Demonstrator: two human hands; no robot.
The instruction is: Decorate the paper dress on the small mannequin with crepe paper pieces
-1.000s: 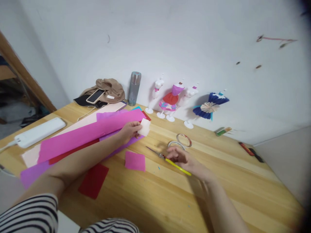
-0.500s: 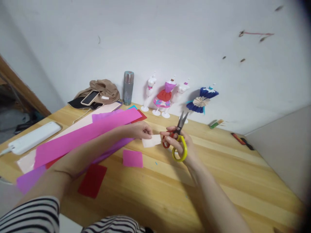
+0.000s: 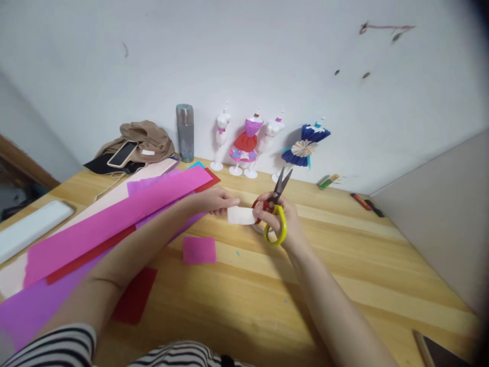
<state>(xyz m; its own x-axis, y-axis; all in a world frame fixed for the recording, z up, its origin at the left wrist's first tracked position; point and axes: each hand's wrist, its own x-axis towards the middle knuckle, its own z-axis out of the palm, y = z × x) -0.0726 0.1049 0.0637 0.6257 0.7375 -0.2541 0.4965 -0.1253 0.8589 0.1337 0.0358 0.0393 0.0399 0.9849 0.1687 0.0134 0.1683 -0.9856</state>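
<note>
Between my two hands a small pale piece of paper (image 3: 242,215) is stretched out above the table. My left hand (image 3: 218,200) pinches its left end. The fingertips of my right hand (image 3: 280,216) are at its right end. That same hand also has hold of a pair of scissors (image 3: 281,191) with one red and one yellow handle loop, the blades a little apart and pointing up and away from me. A pink paper rectangle (image 3: 199,250) lies nearer to me on the table, and a red one (image 3: 135,296) is partly under my left forearm.
Long pink paper strips (image 3: 114,219) lie stacked at left beside a white power bank-like box (image 3: 34,229). Along the wall stand a thermos (image 3: 185,133) and several small mannequins, one in a blue paper dress (image 3: 304,148). A phone (image 3: 123,154) rests by brown cloth (image 3: 148,137).
My right hand's fingertips have come to the pale paper's right end, and the paper is now held between both hands. The whole view has shifted a little.
</note>
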